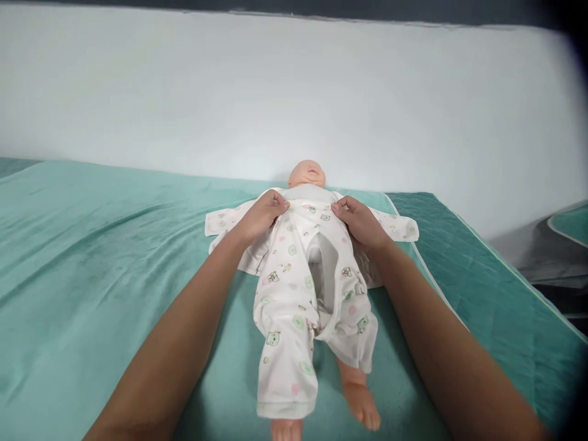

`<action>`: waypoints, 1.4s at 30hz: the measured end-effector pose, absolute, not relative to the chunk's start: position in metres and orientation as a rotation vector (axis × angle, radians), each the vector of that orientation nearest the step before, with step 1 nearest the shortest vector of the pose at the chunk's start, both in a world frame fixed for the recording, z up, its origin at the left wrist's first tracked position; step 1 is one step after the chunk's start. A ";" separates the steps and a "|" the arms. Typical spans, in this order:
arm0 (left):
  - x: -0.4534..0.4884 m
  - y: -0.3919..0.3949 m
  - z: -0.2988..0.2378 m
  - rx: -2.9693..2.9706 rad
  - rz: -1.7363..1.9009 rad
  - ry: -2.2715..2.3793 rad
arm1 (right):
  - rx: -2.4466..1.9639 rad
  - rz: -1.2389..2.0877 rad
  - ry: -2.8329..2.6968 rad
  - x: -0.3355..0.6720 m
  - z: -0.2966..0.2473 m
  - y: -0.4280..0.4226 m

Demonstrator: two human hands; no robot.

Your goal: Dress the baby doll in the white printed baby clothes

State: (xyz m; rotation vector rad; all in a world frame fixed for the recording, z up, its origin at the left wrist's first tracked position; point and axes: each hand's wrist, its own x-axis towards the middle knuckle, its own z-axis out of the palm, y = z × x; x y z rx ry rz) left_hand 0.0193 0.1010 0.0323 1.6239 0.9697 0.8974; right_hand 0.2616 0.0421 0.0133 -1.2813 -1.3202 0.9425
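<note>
A baby doll (307, 174) lies on its back, feet toward me, with its head near the wall. White baby pants (287, 306) printed with small animals and dots cover its legs and reach up over its belly. The pants have an open crotch. My left hand (266, 214) pinches the waistband at its left corner, and my right hand (356, 219) pinches it at the right. Under them a matching white top (399, 228) has its sleeves spread to both sides. Both doll feet (362, 404) show below the pant legs; the right-hand leg is bare further up.
A smooth green sheet (114, 257) with wrinkles at the left lies beneath the doll. To the right is a darker quilted green pad (496, 306) with a pale edge. A white wall (294, 92) rises behind. Another green-covered edge (572, 223) shows at the far right.
</note>
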 end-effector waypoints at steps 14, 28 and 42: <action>-0.001 0.094 0.031 1.204 0.953 0.890 | -1.097 1.095 -0.925 0.272 0.007 0.032; -0.007 0.075 0.020 1.589 0.904 1.110 | -1.286 1.164 -1.395 0.291 0.013 0.006; 0.001 0.080 0.021 1.577 0.821 1.249 | -1.669 0.933 -1.433 0.282 0.011 0.023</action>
